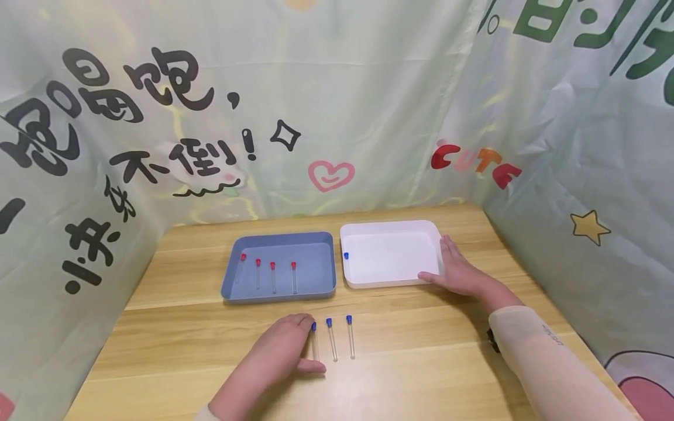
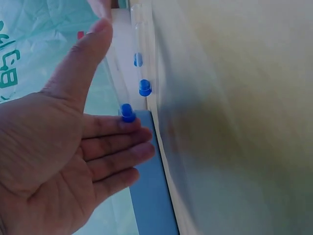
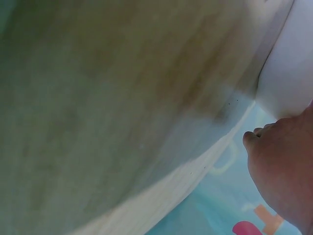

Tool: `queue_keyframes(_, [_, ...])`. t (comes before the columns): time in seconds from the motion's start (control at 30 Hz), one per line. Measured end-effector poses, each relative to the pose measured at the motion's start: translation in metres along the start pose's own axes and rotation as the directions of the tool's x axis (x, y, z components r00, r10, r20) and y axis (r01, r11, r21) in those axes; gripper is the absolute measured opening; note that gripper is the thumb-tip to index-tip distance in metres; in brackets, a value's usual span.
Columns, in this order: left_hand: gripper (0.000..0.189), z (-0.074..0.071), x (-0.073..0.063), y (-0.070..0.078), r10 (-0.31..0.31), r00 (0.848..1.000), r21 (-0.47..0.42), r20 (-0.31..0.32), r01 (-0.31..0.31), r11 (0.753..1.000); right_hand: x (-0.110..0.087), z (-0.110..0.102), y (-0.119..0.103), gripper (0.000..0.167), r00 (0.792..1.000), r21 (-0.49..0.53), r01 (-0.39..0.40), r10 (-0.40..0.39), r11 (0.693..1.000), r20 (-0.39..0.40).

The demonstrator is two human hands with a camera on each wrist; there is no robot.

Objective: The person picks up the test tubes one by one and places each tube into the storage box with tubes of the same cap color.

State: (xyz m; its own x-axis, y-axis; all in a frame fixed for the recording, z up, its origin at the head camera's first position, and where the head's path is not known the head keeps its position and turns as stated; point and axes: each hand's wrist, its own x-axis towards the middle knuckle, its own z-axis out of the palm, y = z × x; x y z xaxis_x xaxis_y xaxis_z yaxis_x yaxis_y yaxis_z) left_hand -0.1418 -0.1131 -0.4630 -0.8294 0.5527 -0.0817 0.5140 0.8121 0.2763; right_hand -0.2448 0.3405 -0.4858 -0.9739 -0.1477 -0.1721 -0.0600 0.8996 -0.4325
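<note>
Three blue-capped tubes (image 1: pixel 332 341) flat on the table (image 1: pixel 400 374), side by side in a loose row, on the near side of the two trays. Leftmost tube (image 1: pixel 315 344) closest to the left hand (image 1: pixel 281 349): just right of the palm, in the gap between fingers and thumb, with cap (image 2: pixel 128 113) at the index fingertip and bare end by the thumb. Left hand wide, fingers nearly straight, thumb well apart, apparently gripping nothing; actual contact with the cap, cannot tell. Long axis running across the gap from fingers toward thumb, not along the fingers; so, as a judgement, better placed for a hold at the two ends than at the sides. All three caps pointing away from the person, toward the trays; bare ends toward the person, slanting slightly right. Right hand (image 1: pixel 460 273) well apart from the row, spread wide about the near right corner of the white tray (image 1: pixel 392 252). Inside that tray, by the left wall, one more blue cap (image 1: pixel 346 255); axis too faint to tell. In the blue tray (image 1: pixel 316 251), four red-capped tubes (image 1: pixel 274 278), caps likewise away.
</note>
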Motion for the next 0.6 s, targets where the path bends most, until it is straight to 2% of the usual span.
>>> queue_keyframes(0.2, [0.104,-0.002,0.005,0.000,0.049,0.998,-0.004,-0.025,-0.049,0.999,0.000,0.001,0.000,0.135,1.000,0.005,0.002,-0.002,1.000,0.000])
queue_keyframes(0.6, [0.111,0.000,0.026,0.002,0.062,0.998,-0.056,-0.029,-0.064,0.996,-0.002,-0.001,-0.001,0.134,1.000,-0.004,0.004,-0.004,1.000,0.003])
